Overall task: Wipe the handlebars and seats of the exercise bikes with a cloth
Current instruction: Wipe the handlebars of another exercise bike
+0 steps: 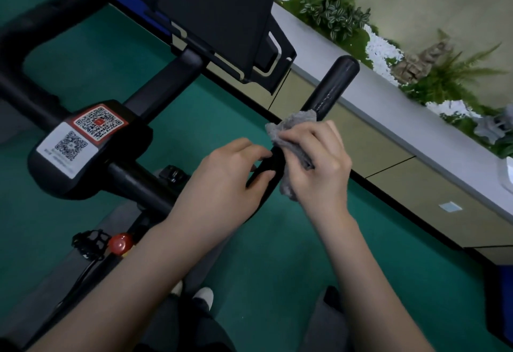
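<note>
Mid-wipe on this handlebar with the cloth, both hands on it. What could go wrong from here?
1. The cloth is bunched under the right hand and covers only a short stretch, so the handlebar end beyond it may get missed.
2. The bare left hand grips the bar right beside the cloth; that patch could go unwiped.

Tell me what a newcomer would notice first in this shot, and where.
At centre, the right hand wraps a grey cloth round the black handlebar, while the left hand grips the same bar just below it. To the left, two QR code stickers, one red-framed, sit on the bike's console, and a red knob shows lower down on the frame.
</note>
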Available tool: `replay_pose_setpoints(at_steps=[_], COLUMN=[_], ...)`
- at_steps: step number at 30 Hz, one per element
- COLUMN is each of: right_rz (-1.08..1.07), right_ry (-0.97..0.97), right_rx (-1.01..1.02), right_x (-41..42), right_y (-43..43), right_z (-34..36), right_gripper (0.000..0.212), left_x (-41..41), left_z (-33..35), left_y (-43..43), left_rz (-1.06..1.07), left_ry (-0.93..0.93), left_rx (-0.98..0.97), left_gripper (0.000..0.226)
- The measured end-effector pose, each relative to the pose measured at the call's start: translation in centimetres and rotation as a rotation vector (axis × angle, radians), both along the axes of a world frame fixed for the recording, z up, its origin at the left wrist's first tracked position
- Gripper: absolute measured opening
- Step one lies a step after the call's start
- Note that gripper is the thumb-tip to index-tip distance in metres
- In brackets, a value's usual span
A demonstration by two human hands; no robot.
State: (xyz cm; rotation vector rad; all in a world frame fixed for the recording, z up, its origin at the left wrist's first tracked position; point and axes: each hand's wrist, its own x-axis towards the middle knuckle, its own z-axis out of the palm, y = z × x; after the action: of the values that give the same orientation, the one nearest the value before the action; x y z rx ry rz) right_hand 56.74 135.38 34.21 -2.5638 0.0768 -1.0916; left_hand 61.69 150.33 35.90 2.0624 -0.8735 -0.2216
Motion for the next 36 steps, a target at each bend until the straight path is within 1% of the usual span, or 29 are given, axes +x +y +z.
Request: replay_pose_setpoints(at_steps=[2,5,7,10,12,16,18,20,22,25,27,31,34,36], right_rz=[0.015,-0.078,-0.159,-0.248,-0.218,-0.057,-0.047,-0.086,-0.15,-0.237,-0.252,-0.226,-0.291,-0.342], right_ry=[0.046,0.024,-0.027,-0.08,-0.058,0.095,0.132,0.098,0.009,-0.117,-0.153,-0.156,-0.24,-0.29], right_rx=[-0.097,-0.175,-0.196,-0.189,-0.193,-0.266,-0.317,-0.345,-0.333,-0.259,-0.208,-0.168,-0.125,-0.049], right_x=[0.5,1.8,2.5,3.1,2.8,1.1,1.2,2.4,3.8,4.8,4.4,3.1,4.1,5.1], right_y=[-1.1,-2.5,-2.9,-2.9,-2.3,-2.1,-2.7,-3.6,-4.4,-4.8,-4.3,-3.8,-4.9,-5.8], right_z=[0.7,1.6,1.8,1.8,1.5,1.2,1.8,2.6,3.5,3.7,2.8,1.2,2.1,3.0], right_gripper=[0.006,0.007,0.002,0.01,0.009,0.008,0.008,0.008,0.01,0.011,0.014,0.019,0.018,0.017], left_x=[0.0,0.0,-0.1,-0.2,-0.2,0.1,0.2,0.3,0.4,0.6,0.8,0.9,0.8,0.7], left_z=[-0.2,-0.5,-0.7,-0.8,-0.9,-1.0,-1.0,-1.0,-0.9,-0.8,-0.7,-0.6,-0.7,-0.7], left_y=[0.0,-0.1,-0.2,-0.5,-0.6,-0.5,-0.5,-0.6,-0.9,-1.5,-2.1,-3.2,-3.7,-3.9], left_rz=[-0.003,-0.005,-0.014,-0.016,-0.017,-0.042,-0.05,-0.047,-0.048,-0.049,-0.04,-0.014,-0.006,0.005], left_ry=[0.015,0.031,0.04,0.048,0.048,0.047,0.048,0.052,0.061,0.07,0.068,0.079,0.07,0.063], left_rx=[-0.005,-0.008,-0.014,-0.025,-0.03,-0.037,-0.043,-0.046,-0.05,-0.052,-0.039,-0.034,-0.035,-0.032], left_gripper=[0.026,0.035,0.04,0.042,0.042,0.041,0.041,0.041,0.042,0.044,0.044,0.044,0.045,0.044])
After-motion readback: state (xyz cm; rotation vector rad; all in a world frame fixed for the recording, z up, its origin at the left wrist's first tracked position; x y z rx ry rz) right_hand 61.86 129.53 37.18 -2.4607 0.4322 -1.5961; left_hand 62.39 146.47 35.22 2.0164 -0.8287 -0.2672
